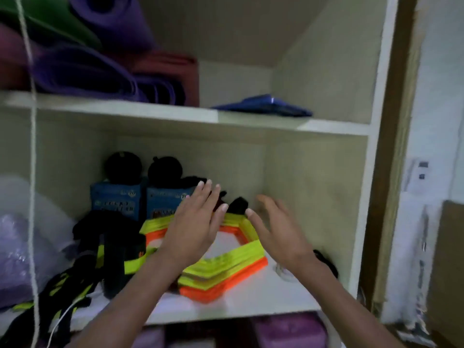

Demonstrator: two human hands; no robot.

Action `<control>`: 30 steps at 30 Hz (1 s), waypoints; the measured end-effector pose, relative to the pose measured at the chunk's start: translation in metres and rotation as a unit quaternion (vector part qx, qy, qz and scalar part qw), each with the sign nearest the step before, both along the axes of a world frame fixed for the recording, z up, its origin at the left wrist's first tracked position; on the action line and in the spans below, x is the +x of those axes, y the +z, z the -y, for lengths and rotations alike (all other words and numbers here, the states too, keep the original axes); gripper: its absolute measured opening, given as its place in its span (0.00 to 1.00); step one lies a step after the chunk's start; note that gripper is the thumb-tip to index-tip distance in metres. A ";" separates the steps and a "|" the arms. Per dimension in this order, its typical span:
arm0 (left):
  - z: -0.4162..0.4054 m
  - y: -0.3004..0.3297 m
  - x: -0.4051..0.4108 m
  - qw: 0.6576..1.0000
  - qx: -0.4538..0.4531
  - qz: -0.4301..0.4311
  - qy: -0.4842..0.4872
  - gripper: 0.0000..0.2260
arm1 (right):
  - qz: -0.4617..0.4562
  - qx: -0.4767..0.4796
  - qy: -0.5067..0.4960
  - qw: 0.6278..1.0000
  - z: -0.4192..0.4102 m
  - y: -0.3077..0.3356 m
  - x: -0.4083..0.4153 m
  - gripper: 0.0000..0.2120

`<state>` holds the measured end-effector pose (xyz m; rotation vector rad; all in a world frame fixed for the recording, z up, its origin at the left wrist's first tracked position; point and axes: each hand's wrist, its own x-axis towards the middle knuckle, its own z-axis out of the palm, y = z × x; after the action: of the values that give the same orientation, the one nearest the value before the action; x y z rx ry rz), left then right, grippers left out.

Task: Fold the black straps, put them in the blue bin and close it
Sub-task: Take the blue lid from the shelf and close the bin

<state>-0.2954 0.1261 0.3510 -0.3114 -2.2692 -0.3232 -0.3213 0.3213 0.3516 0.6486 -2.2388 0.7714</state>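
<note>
Both your hands are reaching into the middle shelf (226,305) with nothing in them: the left hand (193,222) has its fingers (213,194) spread flat, and the right hand (276,229) is released too, though blurred. Nothing looks folded yet. The black straps (110,249) lie in a loose tangle, banded with yellow, well to the left of your left fingers and lower down. More black material (238,204) sits just beyond your fingertips. Directly under your palms is a stack of yellow and orange rings (226,270). I cannot make out a blue bin; a flat blue piece (266,106) rests on the shelf above your fingers. Folding, binning and closing all appear left to do.
</note>
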 end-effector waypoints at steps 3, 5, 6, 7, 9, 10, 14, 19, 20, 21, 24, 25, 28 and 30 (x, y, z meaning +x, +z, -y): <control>-0.005 0.071 -0.002 0.998 0.002 -0.066 -0.011 0.29 | -0.043 0.000 -0.028 0.999 -0.019 0.064 0.004 0.23; -0.008 0.109 -0.004 0.995 -0.007 -0.103 -0.013 0.28 | -0.063 0.000 -0.042 0.997 -0.028 0.097 0.009 0.23; -0.010 0.124 -0.005 0.992 -0.013 -0.123 -0.011 0.27 | -0.076 -0.002 -0.048 0.996 -0.031 0.111 0.011 0.23; -0.011 0.138 -0.007 0.990 -0.017 -0.139 -0.010 0.27 | -0.089 -0.005 -0.054 0.995 -0.032 0.122 0.014 0.22; -0.014 0.159 -0.012 0.987 -0.019 -0.160 -0.010 0.26 | -0.111 -0.011 -0.065 0.992 -0.033 0.140 0.015 0.22; -0.016 0.168 -0.015 0.986 -0.020 -0.165 -0.010 0.25 | -0.120 -0.014 -0.070 0.990 -0.032 0.146 0.014 0.22; -0.017 0.198 -0.033 0.990 -0.028 -0.138 0.005 0.21 | -0.163 -0.021 -0.098 0.981 -0.025 0.171 0.003 0.21; -0.016 0.243 -0.051 1.000 0.018 0.009 -0.005 0.23 | -0.096 0.053 -0.026 0.994 -0.011 0.213 -0.027 0.26; -0.018 0.249 -0.056 0.999 0.029 0.041 0.002 0.25 | -0.061 0.069 -0.002 0.996 -0.011 0.218 -0.033 0.25; -0.021 0.254 -0.062 0.997 0.037 0.071 0.014 0.27 | -0.034 0.076 0.013 0.996 -0.012 0.222 -0.038 0.25; -0.021 0.266 -0.082 0.995 0.027 0.098 0.020 0.27 | -0.013 0.041 0.019 0.999 -0.027 0.234 -0.051 0.22; -0.020 0.269 -0.090 0.995 0.018 0.092 0.021 0.26 | -0.009 0.029 0.007 1.000 -0.033 0.238 -0.054 0.19; -0.029 0.270 -0.106 0.996 -0.028 0.077 0.043 0.26 | 0.030 0.055 -0.055 0.997 -0.051 0.245 -0.071 0.14; -0.042 0.265 -0.116 0.993 -0.062 0.076 0.062 0.27 | 0.038 0.081 -0.095 0.991 -0.054 0.242 -0.086 0.18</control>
<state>-0.4110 0.1684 0.6158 -0.2149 -2.4508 -0.1465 -0.4070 0.3748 0.5940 0.4786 -2.4101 0.5317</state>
